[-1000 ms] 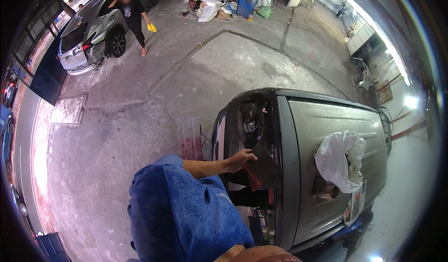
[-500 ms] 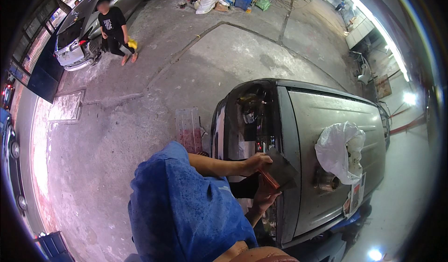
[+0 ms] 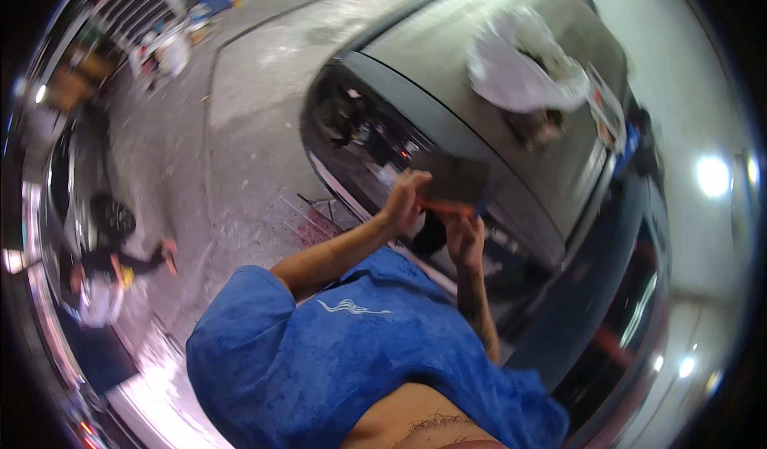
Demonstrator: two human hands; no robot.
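Observation:
Both my hands hold a dark grey sheet of sandpaper (image 3: 457, 179) in front of my chest, near the rear edge of a vehicle's roof. Its lower edge shows an orange-red side, folded or turned over. My left hand (image 3: 406, 200) is closed on the sheet's left edge, and my right hand (image 3: 465, 240) pinches the orange-red edge from below. Beyond the sheet lies the dull grey roof (image 3: 447, 65). The glossy black rear window (image 3: 367, 133) slopes down to the left of it.
On the roof rest a white plastic bag (image 3: 511, 65), a blurred can-like container (image 3: 542, 128) and a printed paper (image 3: 607, 113). A dark vehicle (image 3: 591, 289) stands close on the right. At far left a person (image 3: 100, 277) is beside a car (image 3: 80, 177). A reddish stained panel (image 3: 315, 229) is near the bumper.
The view has swung round, so the roof now sits higher and tilted, with motion blur. Both hands keep hold of the sandpaper. The co-worker appears lower at the left.

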